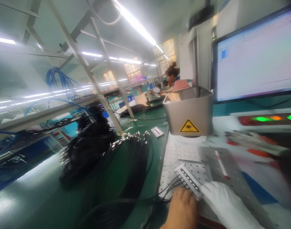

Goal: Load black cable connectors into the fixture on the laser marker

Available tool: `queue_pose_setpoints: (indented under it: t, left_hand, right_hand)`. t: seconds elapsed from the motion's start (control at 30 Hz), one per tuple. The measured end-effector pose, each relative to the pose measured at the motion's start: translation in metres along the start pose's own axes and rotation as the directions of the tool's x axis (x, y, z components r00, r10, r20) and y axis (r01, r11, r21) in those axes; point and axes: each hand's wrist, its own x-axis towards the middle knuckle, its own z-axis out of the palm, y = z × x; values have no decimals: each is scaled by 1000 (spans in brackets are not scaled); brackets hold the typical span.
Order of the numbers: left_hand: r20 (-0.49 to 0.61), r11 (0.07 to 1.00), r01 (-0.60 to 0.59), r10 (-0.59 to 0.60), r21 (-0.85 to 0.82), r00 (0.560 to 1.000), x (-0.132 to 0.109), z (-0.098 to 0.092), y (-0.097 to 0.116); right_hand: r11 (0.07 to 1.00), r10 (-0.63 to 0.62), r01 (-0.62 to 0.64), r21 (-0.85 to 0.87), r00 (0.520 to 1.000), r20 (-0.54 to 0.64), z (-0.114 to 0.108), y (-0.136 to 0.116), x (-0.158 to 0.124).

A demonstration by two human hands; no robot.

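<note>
My bare left hand (183, 206) is at the lower middle, its fingers curled over black cables (171, 187) beside a slotted metal fixture (188, 180). The cables run from the left into the fixture's long side, and several dark slots show along its top. In a white glove, my right hand (225, 202) has its fingers closed at the fixture's near right end. Fingertips of both hands are partly hidden and blurred. The fixture lies tilted over a perforated metal plate (168, 168). Left of it, a bundle of black cables (135, 165) with shiny tips lies on the green table (40, 197).
A metal box with a laser warning label (188, 109) stands above the plate. Another fixture (157, 132) lies on the table. A marker pen (222, 164), gloves (257, 143), an indicator panel (269, 119) and a monitor (257, 57) are right. A co-worker (172, 76) sits beyond.
</note>
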Motion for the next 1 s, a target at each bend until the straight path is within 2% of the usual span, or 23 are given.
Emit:
queue_pose_setpoints:
  t: [0.17, 0.27, 0.4, 0.5, 0.57, 0.67, 0.73, 0.77, 0.8, 0.83, 0.87, 0.97, 1.0]
  left_hand:
    - [-255, 994, 74, -51, 83, 966, 25, -18, 15]
    - [-304, 981, 131, -81, 146, 949, 36, -15, 22]
    - [-341, 976, 117, -50, 181, 939, 45, -12, 27]
    - [-379, 984, 101, -39, 144, 924, 51, -20, 28]
    - [-392, 987, 132, -85, 93, 916, 55, -31, 24]
    - [-321, 980, 196, -175, 34, 931, 67, -54, 9]
    - [-151, 954, 296, -286, 44, 946, 82, -70, -7]
    - [-36, 923, 380, -379, 61, 925, 90, -78, -17]
    - [72, 877, 474, -479, 75, 875, 100, -84, -27]
    - [151, 835, 543, -550, 86, 822, 109, -89, -38]
    - [192, 800, 592, -599, 98, 778, 118, -92, -49]
    - [244, 753, 645, -654, 128, 716, 135, -91, -79]
    - [256, 750, 648, -658, 137, 708, 137, -88, -86]
  right_hand:
    - [996, 36, -38, 85, 999, 21, -15, 2, 12]
    - [996, 38, -41, 84, 999, 35, -17, 3, 14]
    - [999, 49, -49, 14, 999, -4, -14, 5, 8]
    - [996, 72, -74, -54, 997, -31, -19, 7, 9]
    - [995, 81, -82, -59, 997, -12, -27, 8, 15]
    - [997, 75, -75, 8, 997, 7, -35, 11, 21]
    - [991, 83, -89, 101, 994, 68, -29, 11, 16]
    - [977, 105, -133, 164, 980, 167, -22, 11, 10]
    - [949, 117, -201, 241, 939, 322, -13, 10, 3]
    - [906, 112, -303, 296, 846, 521, -3, 8, -4]
    - [873, 94, -399, 280, 702, 706, 6, 6, -10]
    - [876, 113, -458, 148, 494, 862, 24, -2, -18]
    - [897, 129, -432, 88, 446, 886, 25, -6, -17]
